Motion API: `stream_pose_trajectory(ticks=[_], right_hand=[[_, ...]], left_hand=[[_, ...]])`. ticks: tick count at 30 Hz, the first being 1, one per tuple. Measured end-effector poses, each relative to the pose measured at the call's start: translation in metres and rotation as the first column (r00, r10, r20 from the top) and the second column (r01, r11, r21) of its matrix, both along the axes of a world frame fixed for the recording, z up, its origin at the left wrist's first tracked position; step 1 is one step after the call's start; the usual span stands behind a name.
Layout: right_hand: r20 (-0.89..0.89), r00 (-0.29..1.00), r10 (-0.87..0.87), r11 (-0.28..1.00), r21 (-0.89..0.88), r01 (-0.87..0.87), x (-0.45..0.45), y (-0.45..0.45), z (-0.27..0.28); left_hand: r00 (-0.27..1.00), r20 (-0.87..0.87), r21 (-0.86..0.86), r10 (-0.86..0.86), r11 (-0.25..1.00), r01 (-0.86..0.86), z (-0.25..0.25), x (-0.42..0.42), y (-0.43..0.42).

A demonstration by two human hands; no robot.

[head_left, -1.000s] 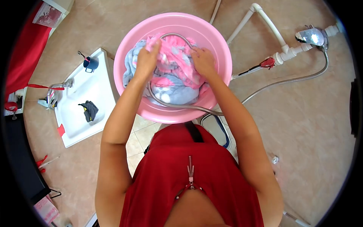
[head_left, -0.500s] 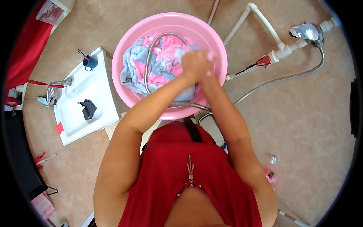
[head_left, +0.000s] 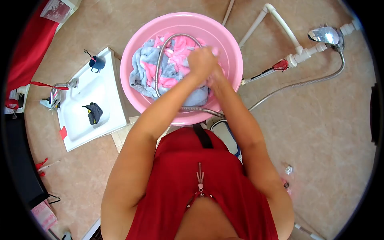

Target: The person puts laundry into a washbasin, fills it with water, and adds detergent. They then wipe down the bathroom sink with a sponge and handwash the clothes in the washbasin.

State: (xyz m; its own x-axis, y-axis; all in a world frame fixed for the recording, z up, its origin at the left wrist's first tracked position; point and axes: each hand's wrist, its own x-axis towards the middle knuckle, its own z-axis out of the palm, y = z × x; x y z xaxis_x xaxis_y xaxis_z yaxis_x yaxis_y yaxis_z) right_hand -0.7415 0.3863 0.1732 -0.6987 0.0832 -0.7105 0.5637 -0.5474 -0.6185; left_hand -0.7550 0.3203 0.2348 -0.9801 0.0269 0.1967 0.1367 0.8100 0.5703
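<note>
A pink basin holds a heap of blue, pink and white fluffy cloth. Over the cloth loops a metal shower hose, which leaves the basin at its lower right. My left hand is closed above the right part of the heap, its fingers bent round a bit of pink cloth. Pressed up against it from the right is my right hand, also closed; its fingers are blurred and partly hidden behind the left hand.
A white sink at the left holds a dark cloth, with a blue mug on its edge. White pipes and a tap are at the upper right. A shoe shows below the basin.
My hands were apart on the cloth a second ago; they have come together at the basin's right side. Since half a second ago they have shifted only slightly. The hose loop lies more openly over the cloth.
</note>
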Motion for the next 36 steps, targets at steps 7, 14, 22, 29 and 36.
stream_pose_trajectory(ticks=[7,14,22,29,36], right_hand=[[-0.285,0.731,0.621,0.412,0.911,0.005,0.011,0.046,0.042],[-0.496,0.786,0.369,0.794,0.607,0.01,-0.017,0.017,0.016],[-0.33,0.926,0.184,0.969,0.22,-0.114,-0.007,-0.012,-0.029],[-0.405,0.906,0.124,0.963,-0.172,-0.208,0.011,0.013,-0.011],[-0.269,0.77,0.579,0.625,0.753,-0.206,0.033,0.015,0.07]], left_hand=[[0.965,0.154,0.254,0.214,0.935,-0.248,-0.037,-0.087,-0.102],[0.993,0.1,0.529,-0.063,0.848,0.001,0.017,-0.019,-0.022],[0.996,-0.065,0.146,-0.069,0.986,0.078,0.004,-0.026,0.003],[0.996,0.02,0.197,-0.081,0.977,0.076,0.012,0.009,0.002],[0.971,0.22,0.318,-0.097,0.948,0.023,0.0,-0.051,-0.064]])
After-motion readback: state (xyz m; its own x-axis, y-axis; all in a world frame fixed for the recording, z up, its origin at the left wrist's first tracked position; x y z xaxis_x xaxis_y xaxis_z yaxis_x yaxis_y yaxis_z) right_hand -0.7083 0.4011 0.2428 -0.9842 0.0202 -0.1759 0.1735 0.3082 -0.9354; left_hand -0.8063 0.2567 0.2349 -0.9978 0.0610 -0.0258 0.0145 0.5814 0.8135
